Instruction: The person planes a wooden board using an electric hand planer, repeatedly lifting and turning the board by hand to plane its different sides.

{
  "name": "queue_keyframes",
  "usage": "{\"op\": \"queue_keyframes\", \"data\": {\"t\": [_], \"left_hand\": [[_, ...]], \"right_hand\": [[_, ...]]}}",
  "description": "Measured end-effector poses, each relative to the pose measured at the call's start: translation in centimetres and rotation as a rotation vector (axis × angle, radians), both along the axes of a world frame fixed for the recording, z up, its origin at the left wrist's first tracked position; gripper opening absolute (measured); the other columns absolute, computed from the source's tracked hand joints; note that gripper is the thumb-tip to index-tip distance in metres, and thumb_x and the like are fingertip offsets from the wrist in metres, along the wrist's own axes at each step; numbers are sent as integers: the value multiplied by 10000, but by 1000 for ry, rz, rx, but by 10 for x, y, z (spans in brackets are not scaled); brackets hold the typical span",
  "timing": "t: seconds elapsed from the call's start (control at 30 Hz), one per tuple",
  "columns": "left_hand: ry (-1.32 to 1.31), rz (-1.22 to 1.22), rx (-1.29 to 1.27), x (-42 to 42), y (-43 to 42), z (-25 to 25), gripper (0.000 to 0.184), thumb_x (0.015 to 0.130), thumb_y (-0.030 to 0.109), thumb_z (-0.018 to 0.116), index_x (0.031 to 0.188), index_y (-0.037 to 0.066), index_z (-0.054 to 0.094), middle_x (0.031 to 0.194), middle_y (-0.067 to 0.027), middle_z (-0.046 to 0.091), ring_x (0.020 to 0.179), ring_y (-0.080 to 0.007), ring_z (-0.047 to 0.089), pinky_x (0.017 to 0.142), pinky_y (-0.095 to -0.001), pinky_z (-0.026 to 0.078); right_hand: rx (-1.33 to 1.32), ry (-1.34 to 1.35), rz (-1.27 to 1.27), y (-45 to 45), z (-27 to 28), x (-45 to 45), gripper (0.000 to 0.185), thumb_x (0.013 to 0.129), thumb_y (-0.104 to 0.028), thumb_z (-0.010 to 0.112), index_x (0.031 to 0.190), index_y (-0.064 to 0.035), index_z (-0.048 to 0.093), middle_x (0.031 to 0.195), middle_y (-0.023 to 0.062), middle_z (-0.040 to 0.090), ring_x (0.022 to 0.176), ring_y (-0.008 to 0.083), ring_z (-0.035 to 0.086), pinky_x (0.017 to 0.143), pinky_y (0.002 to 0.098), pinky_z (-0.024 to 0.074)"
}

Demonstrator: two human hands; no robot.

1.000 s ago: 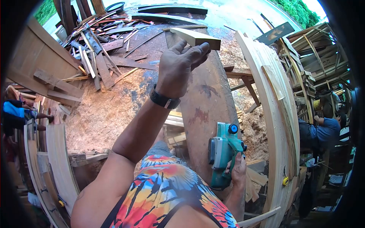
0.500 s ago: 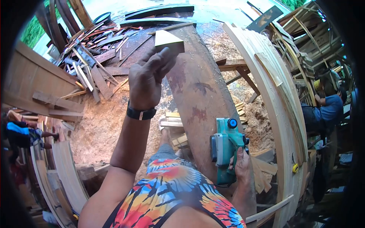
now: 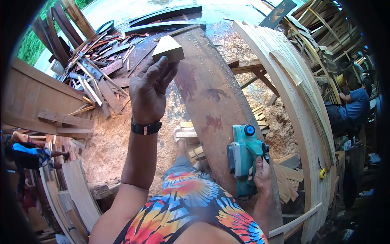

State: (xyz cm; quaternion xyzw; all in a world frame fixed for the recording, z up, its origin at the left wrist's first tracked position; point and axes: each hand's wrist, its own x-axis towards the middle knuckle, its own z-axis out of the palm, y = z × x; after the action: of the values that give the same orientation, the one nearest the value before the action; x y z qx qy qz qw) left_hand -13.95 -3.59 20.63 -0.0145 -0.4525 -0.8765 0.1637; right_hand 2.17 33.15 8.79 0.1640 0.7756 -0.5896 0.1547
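Raised in front of me, my left hand point(image 3: 149, 95) is closed on a wooden block point(image 3: 168, 51) with a pale, angular top face. The hand wears a dark wristband, and its thumb presses against the near side of the block. Low on the right, my right hand point(image 3: 261, 175) wraps round the handle of a teal electric hand planer point(image 3: 245, 156). That planer rests on a wide, reddish-brown plank point(image 3: 213, 97), which stretches away from my body. The underside of the planer is hidden.
Long pale boards point(image 3: 300, 105) lie to the right, with a yellow tape measure point(image 3: 322, 173) on them. Scrap wood point(image 3: 97, 73) is heaped at the far left. Wood shavings point(image 3: 109, 142) cover the ground. One person point(image 3: 353, 103) is at the right, another point(image 3: 32, 152) at the left.
My left hand has shifted left with the block, which has turned so its near side catches more light. My right hand stays on the planer; the view has shifted slightly.
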Motion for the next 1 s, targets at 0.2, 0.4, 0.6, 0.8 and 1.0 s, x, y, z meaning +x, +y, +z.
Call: {"op": "queue_keyframes", "data": {"t": [0.2, 0.4, 0.6, 0.8, 1.0], "left_hand": [[-60, -90, -28, 11, 2, -16, 299, 943, 81, 616, 1194, -80, 586, 1164, -197, 690, 1162, -328, 660, 995, -436, 559], [-364, -280, -78, 64, 42, -124, 893, 817, -161, 636, 1580, -5, 199, 1214, -156, 629, 996, -181, 674, 853, -315, 578], [-494, -241, -364, 84, 65, -269, 972, 782, -131, 645, 1609, 75, 178, 1116, -112, 646, 904, -170, 678, 778, -283, 561], [-531, -69, -978, 83, 74, -305, 904, 803, 52, 743, 1586, 95, 294, 1031, -133, 515, 799, -205, 605, 762, -337, 543], [-518, -121, -1006, 82, 71, -309, 915, 819, 97, 780, 1589, 89, 285, 1131, -147, 505, 772, -163, 593, 717, -312, 551]], "right_hand": [[-22, -18, 3, -1, 2, 1, 627, 1015, -623, 421, 1192, -41, 576, 644, 23, 547, 496, 110, 543, 471, 264, 463], [-114, -36, 11, 2, -2, 2, 620, 1032, -597, 405, 1208, -20, 548, 666, 40, 548, 497, 125, 540, 485, 276, 470], [-315, -70, -22, 6, -2, -1, 680, 1030, -600, 405, 1353, -6, 475, 693, 51, 536, 505, 126, 530, 502, 273, 464], [-254, -32, -7, -5, 2, -2, 736, 1015, -634, 402, 1330, 26, 482, 674, 33, 510, 484, 115, 509, 480, 259, 439], [-231, -39, 45, -31, 13, -11, 686, 999, -635, 438, 1194, 17, 520, 657, 20, 510, 480, 102, 505, 467, 243, 420]]}}
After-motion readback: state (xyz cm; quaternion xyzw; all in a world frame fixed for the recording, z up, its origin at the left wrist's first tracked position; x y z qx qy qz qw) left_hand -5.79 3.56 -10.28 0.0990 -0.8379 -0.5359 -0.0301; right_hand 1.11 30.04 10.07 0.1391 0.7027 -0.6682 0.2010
